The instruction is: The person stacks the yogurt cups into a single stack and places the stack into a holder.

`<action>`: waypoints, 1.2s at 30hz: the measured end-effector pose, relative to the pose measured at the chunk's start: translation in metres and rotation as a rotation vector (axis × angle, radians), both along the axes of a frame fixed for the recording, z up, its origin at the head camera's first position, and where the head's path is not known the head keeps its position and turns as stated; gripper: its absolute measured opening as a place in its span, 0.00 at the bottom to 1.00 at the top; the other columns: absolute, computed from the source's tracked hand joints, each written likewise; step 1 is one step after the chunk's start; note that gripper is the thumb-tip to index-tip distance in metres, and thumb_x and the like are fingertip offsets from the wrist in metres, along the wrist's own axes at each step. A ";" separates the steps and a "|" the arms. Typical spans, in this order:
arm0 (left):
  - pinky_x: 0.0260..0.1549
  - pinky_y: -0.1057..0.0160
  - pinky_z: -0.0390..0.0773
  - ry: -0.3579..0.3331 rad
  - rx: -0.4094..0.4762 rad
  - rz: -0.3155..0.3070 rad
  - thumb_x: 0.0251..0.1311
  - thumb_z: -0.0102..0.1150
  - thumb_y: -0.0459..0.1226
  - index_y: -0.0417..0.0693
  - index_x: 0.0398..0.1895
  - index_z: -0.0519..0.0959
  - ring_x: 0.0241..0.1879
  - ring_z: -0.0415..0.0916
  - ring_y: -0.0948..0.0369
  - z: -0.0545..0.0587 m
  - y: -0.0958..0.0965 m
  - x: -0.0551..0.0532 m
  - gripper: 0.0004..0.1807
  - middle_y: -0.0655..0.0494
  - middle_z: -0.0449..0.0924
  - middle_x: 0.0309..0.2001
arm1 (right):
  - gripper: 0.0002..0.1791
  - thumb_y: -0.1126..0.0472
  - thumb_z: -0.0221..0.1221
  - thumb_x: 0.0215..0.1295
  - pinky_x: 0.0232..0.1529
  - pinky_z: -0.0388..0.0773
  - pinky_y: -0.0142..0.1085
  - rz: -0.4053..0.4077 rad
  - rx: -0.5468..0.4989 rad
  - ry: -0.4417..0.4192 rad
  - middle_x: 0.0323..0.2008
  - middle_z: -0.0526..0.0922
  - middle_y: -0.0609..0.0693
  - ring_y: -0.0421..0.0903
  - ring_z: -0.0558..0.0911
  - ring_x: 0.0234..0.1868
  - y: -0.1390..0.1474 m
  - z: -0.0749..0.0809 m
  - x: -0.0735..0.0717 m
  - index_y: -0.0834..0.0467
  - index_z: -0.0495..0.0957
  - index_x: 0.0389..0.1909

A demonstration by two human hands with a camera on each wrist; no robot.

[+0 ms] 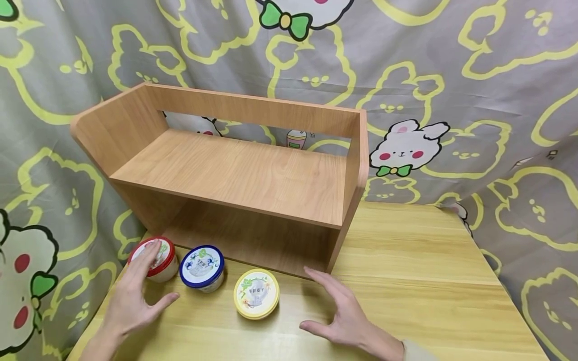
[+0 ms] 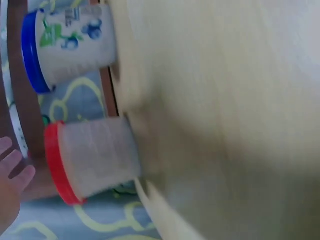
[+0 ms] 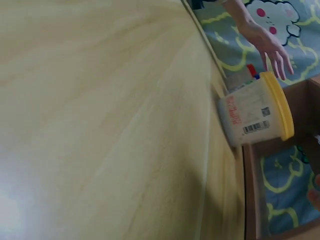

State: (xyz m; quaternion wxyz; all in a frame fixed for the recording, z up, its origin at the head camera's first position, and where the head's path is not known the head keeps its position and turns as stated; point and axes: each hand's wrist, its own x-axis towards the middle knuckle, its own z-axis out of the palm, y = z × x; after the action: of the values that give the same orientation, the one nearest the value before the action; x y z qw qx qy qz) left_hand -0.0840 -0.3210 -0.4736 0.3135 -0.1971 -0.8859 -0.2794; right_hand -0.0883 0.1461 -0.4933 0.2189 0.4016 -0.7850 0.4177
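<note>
Three lidded tubs stand in a row on the table before the shelf. The red-lidded tub [image 1: 163, 265] is at the left, the blue-lidded tub [image 1: 201, 267] beside it, the yellow-lidded tub [image 1: 256, 294] further right. My left hand [image 1: 131, 301] hovers by the red-lidded tub, its fingertips overlapping the lid in the head view; the left wrist view shows the fingers [image 2: 22, 177] apart from the red lid [image 2: 59, 162]. To the right of the yellow-lidded tub [image 3: 257, 110], my right hand [image 1: 340, 316] is held with fingers spread and nothing in it.
A two-tier wooden shelf [image 1: 244, 170] stands behind the tubs, its lower level facing them. Wooden table surface [image 1: 420, 271] extends to the right. A patterned grey curtain [image 1: 406, 45] hangs around the back and sides.
</note>
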 end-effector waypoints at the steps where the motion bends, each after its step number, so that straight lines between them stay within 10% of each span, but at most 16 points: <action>1: 0.78 0.80 0.49 -0.009 0.020 0.012 0.49 0.75 0.67 0.34 0.76 0.68 0.81 0.53 0.75 -0.001 -0.003 0.000 0.61 0.40 0.69 0.77 | 0.51 0.38 0.75 0.58 0.68 0.81 0.39 0.007 0.002 -0.016 0.69 0.80 0.56 0.51 0.83 0.66 -0.003 -0.001 -0.002 0.63 0.70 0.74; 9: 0.70 0.85 0.51 -0.043 0.133 0.107 0.37 0.85 0.42 0.41 0.78 0.67 0.76 0.55 0.83 -0.006 -0.025 0.000 0.59 0.45 0.70 0.77 | 0.51 0.39 0.76 0.57 0.60 0.86 0.48 0.053 0.023 -0.181 0.70 0.80 0.53 0.54 0.83 0.65 -0.023 -0.008 -0.015 0.59 0.68 0.76; 14: 0.63 0.90 0.56 -0.095 0.231 0.191 0.32 0.82 0.29 0.49 0.81 0.65 0.65 0.63 0.85 -0.007 -0.033 0.001 0.62 0.75 0.66 0.75 | 0.54 0.41 0.78 0.55 0.63 0.85 0.49 0.096 0.044 -0.258 0.70 0.79 0.55 0.56 0.83 0.65 -0.034 -0.015 -0.020 0.56 0.65 0.78; 19: 0.59 0.92 0.59 -0.170 0.299 0.261 0.38 0.81 0.27 0.51 0.82 0.63 0.59 0.61 0.87 -0.011 -0.039 0.000 0.61 0.84 0.64 0.73 | 0.55 0.45 0.80 0.55 0.64 0.85 0.46 0.153 0.047 -0.322 0.70 0.78 0.59 0.56 0.83 0.65 -0.044 -0.022 -0.023 0.55 0.62 0.79; 36: 0.52 0.94 0.66 -0.508 0.484 0.344 0.61 0.75 0.33 0.50 0.86 0.45 0.62 0.60 0.87 -0.028 -0.052 -0.005 0.58 0.38 0.57 0.79 | 0.62 0.43 0.82 0.49 0.74 0.76 0.41 0.150 0.100 -0.537 0.75 0.74 0.48 0.43 0.81 0.67 -0.065 -0.030 -0.026 0.57 0.59 0.81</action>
State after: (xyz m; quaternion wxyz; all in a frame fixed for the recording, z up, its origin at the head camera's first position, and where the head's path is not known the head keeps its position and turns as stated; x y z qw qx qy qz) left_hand -0.0885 -0.3734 -0.5016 0.1638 0.1095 -0.8639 -0.4634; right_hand -0.1143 0.0810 -0.5229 -0.0485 0.3439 -0.8026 0.4851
